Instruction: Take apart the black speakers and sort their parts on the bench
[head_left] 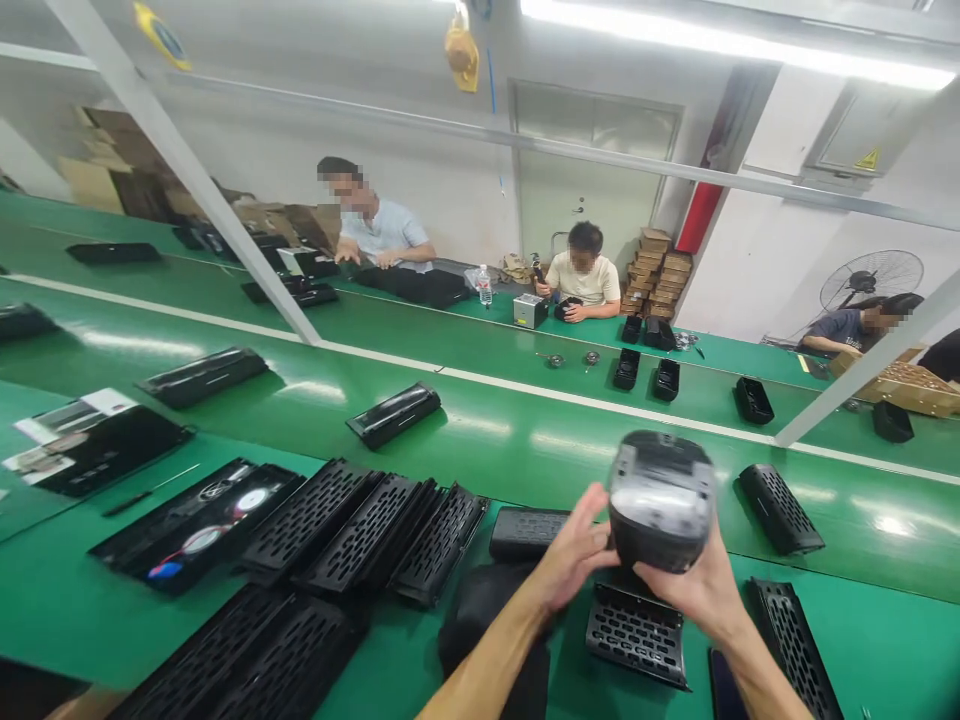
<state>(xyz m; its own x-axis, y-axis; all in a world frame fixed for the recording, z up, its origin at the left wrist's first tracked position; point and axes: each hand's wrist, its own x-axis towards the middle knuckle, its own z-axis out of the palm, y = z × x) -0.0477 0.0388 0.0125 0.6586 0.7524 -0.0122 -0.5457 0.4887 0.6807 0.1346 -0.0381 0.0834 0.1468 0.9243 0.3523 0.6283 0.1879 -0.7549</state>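
A black, rounded housing (661,500) with a shiny end face is held up over the near edge of the green belt, slightly blurred. My right hand (701,585) grips its lower right side, with the thumb underneath. On its left side, my left hand (581,550) has its fingers spread and touches or nearly touches it; contact is hard to tell. Below the housing lies a black perforated cover (636,635). Another dark perforated unit (525,532) rests behind my left forearm, beside a black rounded object (480,615).
Several perforated covers (439,545) lie left of my arms, near an open housing with wired parts (202,530) and a screwdriver (131,502). Black units (395,413) sit on the green belt (510,440). Three people work across it. Metal posts (862,370) slant upward.
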